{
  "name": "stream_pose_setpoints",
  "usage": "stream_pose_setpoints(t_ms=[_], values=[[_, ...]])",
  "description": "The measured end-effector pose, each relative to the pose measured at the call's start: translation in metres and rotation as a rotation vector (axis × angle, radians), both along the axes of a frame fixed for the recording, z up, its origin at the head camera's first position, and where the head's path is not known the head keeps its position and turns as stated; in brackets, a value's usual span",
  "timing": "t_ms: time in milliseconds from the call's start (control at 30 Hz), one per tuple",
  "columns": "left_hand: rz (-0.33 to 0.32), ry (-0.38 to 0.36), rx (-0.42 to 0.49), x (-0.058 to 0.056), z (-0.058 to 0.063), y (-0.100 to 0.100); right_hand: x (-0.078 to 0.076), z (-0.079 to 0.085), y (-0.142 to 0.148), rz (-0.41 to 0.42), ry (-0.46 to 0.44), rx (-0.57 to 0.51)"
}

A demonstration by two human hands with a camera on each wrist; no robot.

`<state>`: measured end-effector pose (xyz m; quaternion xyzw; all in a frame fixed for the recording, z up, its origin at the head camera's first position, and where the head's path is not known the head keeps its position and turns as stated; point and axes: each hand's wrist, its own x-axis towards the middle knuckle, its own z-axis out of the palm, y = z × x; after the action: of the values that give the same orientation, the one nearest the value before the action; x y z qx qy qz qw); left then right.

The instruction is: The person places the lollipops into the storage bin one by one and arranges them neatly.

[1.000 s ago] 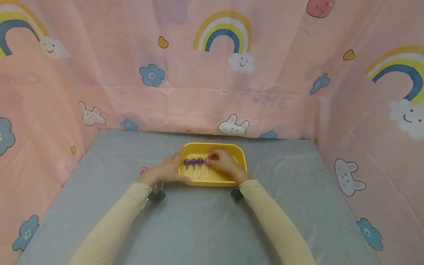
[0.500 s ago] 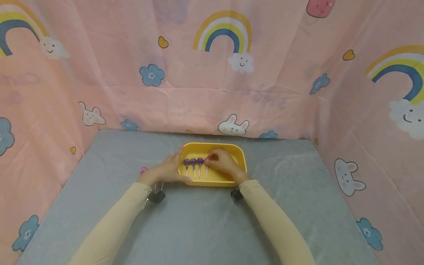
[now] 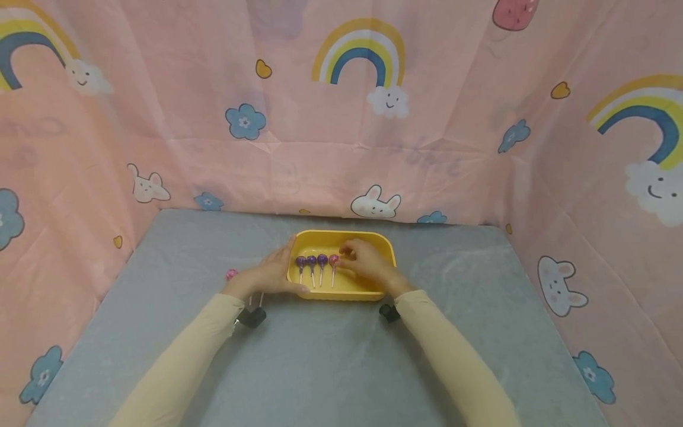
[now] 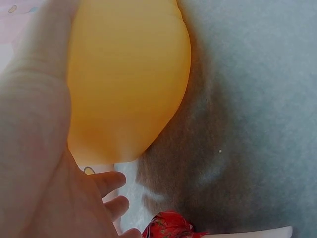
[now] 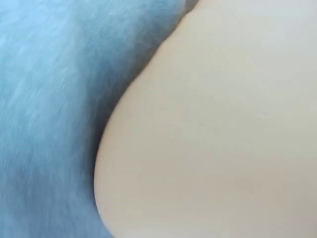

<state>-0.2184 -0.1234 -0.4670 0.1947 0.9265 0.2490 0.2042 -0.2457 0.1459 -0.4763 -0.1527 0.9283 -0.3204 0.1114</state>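
In the head view a yellow tray (image 3: 341,296) sits on the grey cloth. My left hand (image 3: 272,274) lies along its left end, fingers straight on the side and thumb at the front rim. Three purple-wrapped lollipops (image 3: 312,261) lie in a row inside, sticks toward me. Right of them is a pink-red lollipop (image 3: 334,260), set the same way. Just beside its head is my right hand (image 3: 366,261), fingers loosely bent with nothing held. The left wrist view shows the tray's outer wall (image 4: 129,79) against the left palm.
Outside the tray, a pink lollipop head (image 3: 232,274) shows left of the left wrist, with white sticks (image 3: 261,299) partly hidden below it. A red-wrapped lollipop (image 4: 168,225) lies near the left fingers. Patterned pink cloth (image 3: 299,172) walls the table's back and sides.
My right fingers have let go of the pink-red lollipop and moved slightly right; it stays in the row. The left hand and tray have not moved.
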Motion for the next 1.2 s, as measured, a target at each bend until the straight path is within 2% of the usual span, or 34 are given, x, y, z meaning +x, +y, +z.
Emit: stream_pose_setpoints(t_ms=[133,233,333,433,633,833,1033,1200], values=[[-0.001,0.006,-0.007,-0.001,-0.002,0.0,0.005,0.008,0.008,0.026,0.052,0.043],[0.0,0.006,-0.01,-0.002,-0.003,0.001,0.009,0.013,0.017,0.044,0.135,0.077],[0.007,0.0,-0.008,-0.002,-0.004,0.001,0.015,0.019,0.027,0.054,0.211,0.066],[0.018,-0.009,-0.006,-0.001,-0.004,0.002,0.021,0.022,0.042,0.058,0.241,0.048],[0.016,-0.014,-0.005,0.0,-0.002,0.002,0.033,0.022,0.072,0.037,0.188,0.052],[0.002,-0.005,-0.008,0.0,0.0,-0.001,0.043,0.012,0.095,0.052,0.08,0.032],[0.006,-0.002,-0.016,-0.001,-0.002,0.0,0.045,0.002,0.104,0.023,-0.015,0.013],[0.016,-0.018,-0.003,0.001,0.001,0.001,0.046,-0.002,0.104,-0.001,-0.074,-0.025]])
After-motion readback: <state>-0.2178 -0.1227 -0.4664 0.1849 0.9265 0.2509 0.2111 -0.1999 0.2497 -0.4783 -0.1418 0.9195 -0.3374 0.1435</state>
